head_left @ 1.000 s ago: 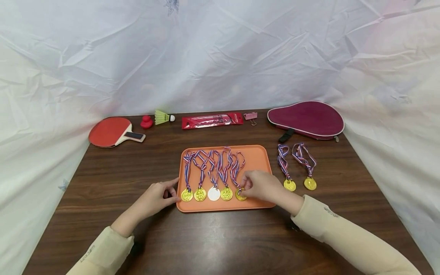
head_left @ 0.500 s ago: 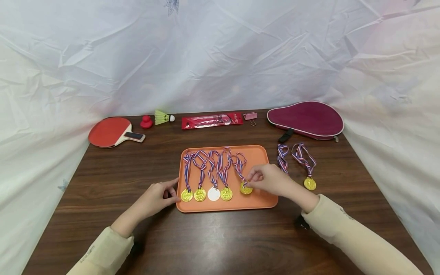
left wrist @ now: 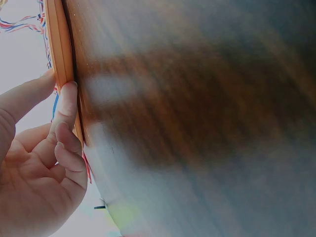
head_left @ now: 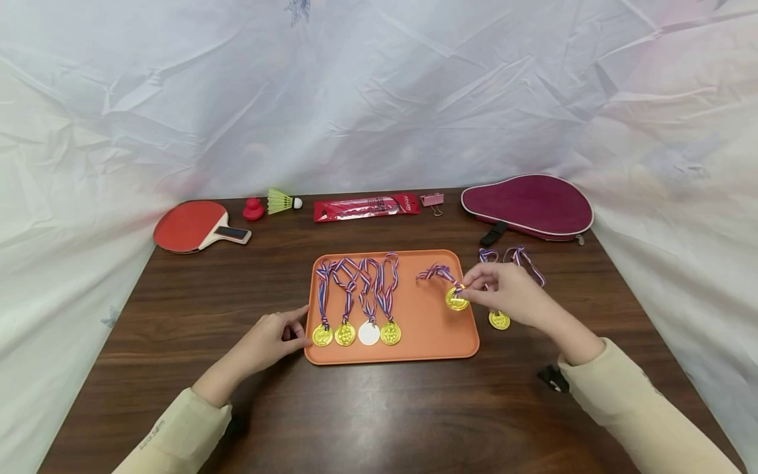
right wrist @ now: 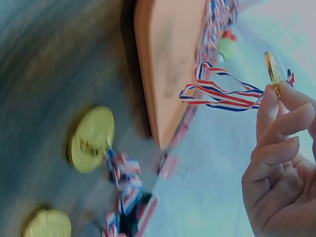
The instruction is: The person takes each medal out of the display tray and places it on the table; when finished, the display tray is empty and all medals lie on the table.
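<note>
My right hand (head_left: 512, 293) pinches a gold medal (head_left: 456, 298) between thumb and fingertips above the right side of the orange tray (head_left: 432, 342). Its striped ribbon (right wrist: 227, 94) trails off to the left, and the medal shows edge-on in the right wrist view. At the tray's left edge, my left hand (head_left: 269, 342) pinches the rim (left wrist: 58, 44) between thumb and index finger. Several medals lie in a row in the tray's left half, one of them a white-faced medal (head_left: 369, 333) among gold ones. Right of the tray lies another gold medal (head_left: 499, 320), partly behind my right hand.
Along the back lie a red table tennis bat (head_left: 191, 227), a red rubber duck (head_left: 253, 209), a yellow shuttlecock (head_left: 281, 201), a red packet (head_left: 366, 207), a pink binder clip (head_left: 432, 199) and a maroon bat case (head_left: 527, 205). White cloth (head_left: 379, 99) hangs behind the table.
My right hand has lifted the rightmost gold medal from the tray and carried it up and to the right. The left hand has stayed at the tray's edge.
</note>
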The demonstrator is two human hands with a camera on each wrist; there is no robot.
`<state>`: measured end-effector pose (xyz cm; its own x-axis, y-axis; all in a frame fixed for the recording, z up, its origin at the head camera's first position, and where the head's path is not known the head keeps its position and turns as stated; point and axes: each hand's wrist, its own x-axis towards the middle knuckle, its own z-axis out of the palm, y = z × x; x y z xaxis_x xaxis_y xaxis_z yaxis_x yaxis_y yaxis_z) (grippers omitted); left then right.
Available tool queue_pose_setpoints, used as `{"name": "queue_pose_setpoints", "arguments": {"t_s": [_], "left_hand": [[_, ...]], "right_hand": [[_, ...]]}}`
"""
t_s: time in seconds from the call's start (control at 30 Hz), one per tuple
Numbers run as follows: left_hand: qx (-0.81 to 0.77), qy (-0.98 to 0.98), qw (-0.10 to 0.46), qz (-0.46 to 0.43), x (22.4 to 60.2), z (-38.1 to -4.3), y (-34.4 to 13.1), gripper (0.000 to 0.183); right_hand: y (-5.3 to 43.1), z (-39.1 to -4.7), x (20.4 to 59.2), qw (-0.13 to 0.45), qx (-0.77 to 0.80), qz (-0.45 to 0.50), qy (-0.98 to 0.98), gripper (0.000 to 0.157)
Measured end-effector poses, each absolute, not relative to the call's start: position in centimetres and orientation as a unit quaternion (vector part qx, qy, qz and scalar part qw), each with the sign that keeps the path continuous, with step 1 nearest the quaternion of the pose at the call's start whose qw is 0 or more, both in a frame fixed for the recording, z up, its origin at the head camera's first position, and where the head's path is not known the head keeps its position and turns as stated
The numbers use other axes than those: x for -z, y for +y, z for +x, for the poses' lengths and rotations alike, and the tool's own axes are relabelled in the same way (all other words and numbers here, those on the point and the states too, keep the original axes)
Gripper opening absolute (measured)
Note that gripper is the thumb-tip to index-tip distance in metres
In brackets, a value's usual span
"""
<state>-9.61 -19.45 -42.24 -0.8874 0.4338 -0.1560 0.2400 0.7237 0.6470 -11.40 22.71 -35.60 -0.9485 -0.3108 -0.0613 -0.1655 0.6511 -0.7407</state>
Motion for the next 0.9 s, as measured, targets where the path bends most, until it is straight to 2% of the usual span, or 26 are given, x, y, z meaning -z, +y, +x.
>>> {"name": "queue_pose_setpoints", "arguments": {"t_s": [0.4, 0.9], "left_hand": [[-0.326, 0.915, 0.162, 0.172, 42.1, -9.6, -19.4, 0.063], [-0.322, 0.916, 0.167, 0.168, 42.1, -9.7, -19.4, 0.064]], "right_hand": [[28.6, -11.0, 33.0, 0.028, 0.379, -0.045, 0.924, 0.029], [37.3, -10.3, 32.9, 0.019, 0.381, 0.022, 0.924, 0.030]]}}
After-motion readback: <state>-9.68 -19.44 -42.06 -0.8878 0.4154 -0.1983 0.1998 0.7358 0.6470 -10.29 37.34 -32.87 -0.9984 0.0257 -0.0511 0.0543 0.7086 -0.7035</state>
